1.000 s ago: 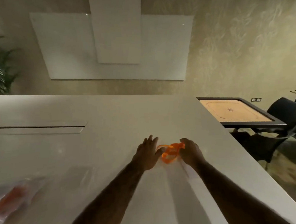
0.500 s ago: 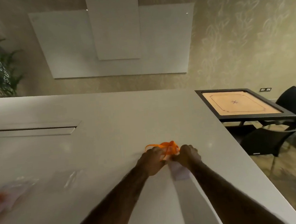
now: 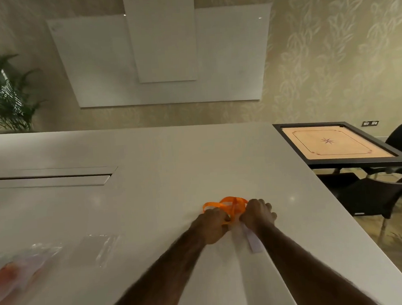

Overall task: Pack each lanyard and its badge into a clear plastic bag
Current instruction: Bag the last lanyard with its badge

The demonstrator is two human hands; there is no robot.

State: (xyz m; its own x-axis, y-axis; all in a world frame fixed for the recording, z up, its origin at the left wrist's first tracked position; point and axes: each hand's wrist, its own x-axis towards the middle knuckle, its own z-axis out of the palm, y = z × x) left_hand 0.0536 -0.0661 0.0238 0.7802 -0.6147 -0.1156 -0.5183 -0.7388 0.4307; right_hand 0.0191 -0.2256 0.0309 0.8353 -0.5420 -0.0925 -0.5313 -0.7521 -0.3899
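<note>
While the pale badge is left lying just nearer than the right hand, the orange lanyard is bunched between that hand and the left hand, both curled tight on its loops. Were the grip slackened, the loops could be sprung apart and the bagging hindered, it is judged. An empty clear bag is seen on the surface well left of the hands, and a filled bag farther left. Beyond, to the right, a carrom board and a chair are seen. White wall panels and a plant are farthest.
</note>
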